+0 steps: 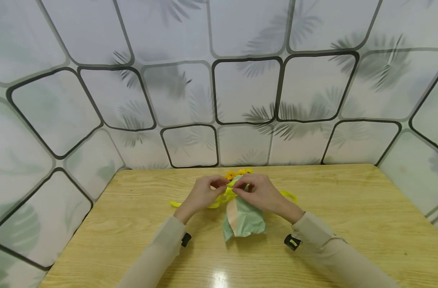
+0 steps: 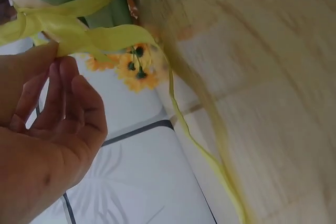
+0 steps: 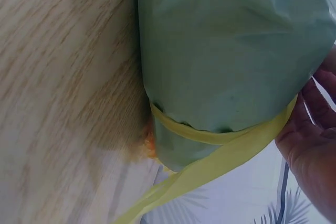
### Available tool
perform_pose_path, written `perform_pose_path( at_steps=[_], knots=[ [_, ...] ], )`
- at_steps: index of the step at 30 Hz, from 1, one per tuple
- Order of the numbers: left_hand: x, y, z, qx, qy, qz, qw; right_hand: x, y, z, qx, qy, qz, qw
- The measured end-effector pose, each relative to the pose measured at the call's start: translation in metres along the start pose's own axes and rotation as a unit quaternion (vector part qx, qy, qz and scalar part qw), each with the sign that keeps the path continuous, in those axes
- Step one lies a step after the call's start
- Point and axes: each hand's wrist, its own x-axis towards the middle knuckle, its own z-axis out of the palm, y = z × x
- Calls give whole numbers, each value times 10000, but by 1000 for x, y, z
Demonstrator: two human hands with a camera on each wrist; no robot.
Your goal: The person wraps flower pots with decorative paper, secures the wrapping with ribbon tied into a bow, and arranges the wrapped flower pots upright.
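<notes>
A small bouquet wrapped in green paper (image 1: 249, 220) lies on the table, its orange and yellow flowers (image 2: 137, 69) pointing to the far side. Yellow ribbon (image 3: 231, 156) runs around the wrap close to the flowers, crossing over itself in front. My left hand (image 1: 204, 196) pinches the ribbon between thumb and index finger at this crossing. Right beside it, my right hand (image 1: 260, 195) pinches another part of the ribbon, fingertips almost meeting the left ones. In the right wrist view the wrap hides those fingertips. Loose ribbon tails trail out to both sides.
The wooden table (image 1: 348, 216) extends around the bouquet on all sides. Behind its far edge stands a pale curtain (image 1: 247, 92) with dark rounded squares and leaf prints. Each sleeve has a small black device (image 1: 292, 242) at the wrist.
</notes>
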Motion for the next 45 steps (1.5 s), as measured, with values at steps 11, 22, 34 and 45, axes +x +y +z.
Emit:
perform_pose_path(
  at_steps=[11,22,34,45],
  knots=[
    [-21,-2,-46,81,642,226,9976,-2,-1,-1,24,61,173,9998],
    [-65,-8,-78,15,-2134,-8,9770,-1,1,-3,-35,49,294,9995],
    [-59,17,-68,474,-2794,-372,9583,-1,0,-1,-71,72,413,9991],
    [-21,17,-23,303,-1010,589,9927,-2,-1,-1,37,37,410,9991]
  ],
)
